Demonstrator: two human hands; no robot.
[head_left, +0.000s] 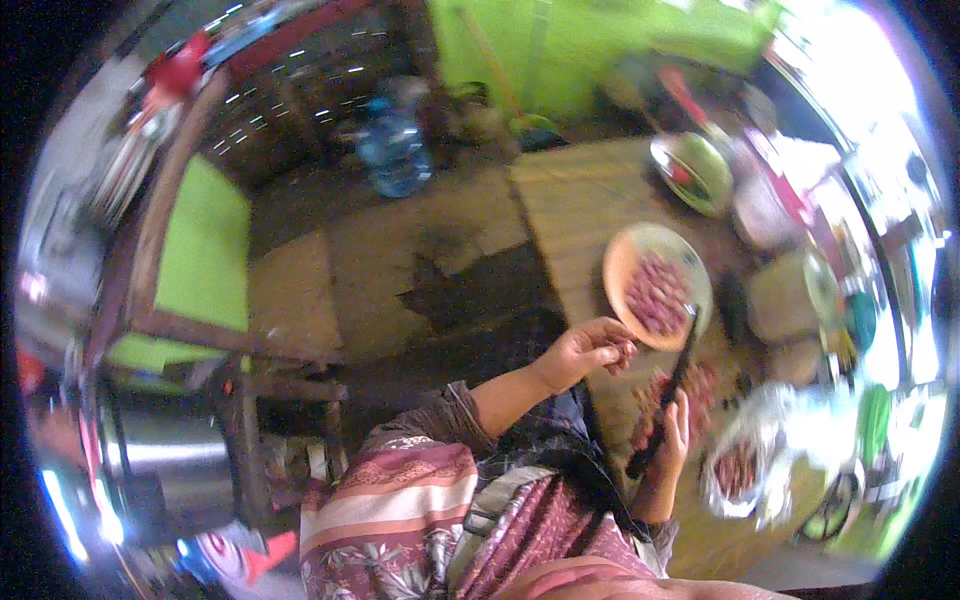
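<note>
In my right hand [672, 450] is a long dark knife [672, 398], its tip pointing up toward a round plate [621, 262]. The plate holds many small pinkish-red pieces [657, 295], which look like peeled shallots, though blur hides their exact kind. Just left of the knife, my left hand [592, 353] is near the plate's lower rim with its fingers curled together. Whether something small is pinched there cannot be seen. Beneath the knife, a pile of reddish pieces [703, 388] lies on the wooden table [565, 215].
A clear plastic bag [770, 440] with reddish pieces lies on the table's right side. Farther back stand a green-white bowl [705, 170] and a pale container [790, 295]. A large blue water bottle [395, 150] stands on the floor beyond the table's left edge.
</note>
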